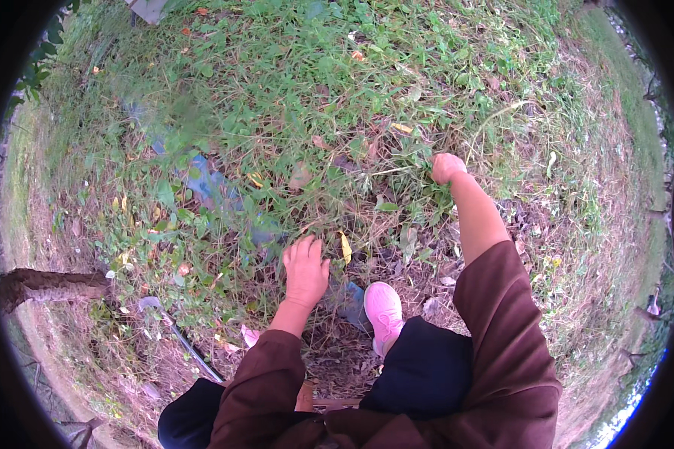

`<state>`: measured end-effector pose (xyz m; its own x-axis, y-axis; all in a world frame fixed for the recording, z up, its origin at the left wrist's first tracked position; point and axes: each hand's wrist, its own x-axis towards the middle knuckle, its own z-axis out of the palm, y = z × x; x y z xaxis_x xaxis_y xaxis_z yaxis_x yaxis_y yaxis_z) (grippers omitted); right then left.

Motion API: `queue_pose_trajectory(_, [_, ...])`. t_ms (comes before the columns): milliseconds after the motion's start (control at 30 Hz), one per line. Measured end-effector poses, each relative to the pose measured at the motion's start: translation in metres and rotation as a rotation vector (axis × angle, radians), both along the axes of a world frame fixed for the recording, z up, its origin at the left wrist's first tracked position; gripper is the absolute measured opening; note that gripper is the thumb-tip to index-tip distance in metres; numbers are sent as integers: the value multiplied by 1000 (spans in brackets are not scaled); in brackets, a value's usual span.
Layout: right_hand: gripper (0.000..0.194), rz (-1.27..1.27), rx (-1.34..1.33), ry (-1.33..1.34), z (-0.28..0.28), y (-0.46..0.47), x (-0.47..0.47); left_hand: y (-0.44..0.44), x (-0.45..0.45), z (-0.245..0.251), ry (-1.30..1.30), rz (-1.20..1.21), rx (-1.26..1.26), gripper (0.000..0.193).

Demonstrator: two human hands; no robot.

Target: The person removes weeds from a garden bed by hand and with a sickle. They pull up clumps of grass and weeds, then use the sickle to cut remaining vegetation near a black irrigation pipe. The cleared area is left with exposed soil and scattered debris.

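Observation:
My right hand [448, 167] is closed low among the weeds, and green leaves and stems [441, 193] stick out around the fist. Its fingertips are hidden. Closer to me, my left hand [306, 270] hovers at or just above the weeds, its fingers bent and a little apart, with nothing seen in it. A yellow leaf [345, 247] lies just right of that hand. Strips of blue sheet-like material [208, 179] show through the plants ahead and to the left, and a further blue piece [353, 306] is beside my pink shoe [384, 314].
A tree trunk [56, 285] rises at the left. Near it lies a long dark pole [188, 342] with a pale curved end [150, 303]. Weeds, dry grass and fallen leaves cover the ground. A pale flat object [150, 9] is at the top left. Further trees border the right rim.

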<state>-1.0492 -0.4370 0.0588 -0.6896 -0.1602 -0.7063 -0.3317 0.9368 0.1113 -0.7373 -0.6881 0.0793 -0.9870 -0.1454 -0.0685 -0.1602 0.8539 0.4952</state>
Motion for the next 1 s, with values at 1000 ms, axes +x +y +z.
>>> queue_pose_trajectory(1000, [34,107,-491,199,38,72,116,81,18,10,14,-133,15,50])
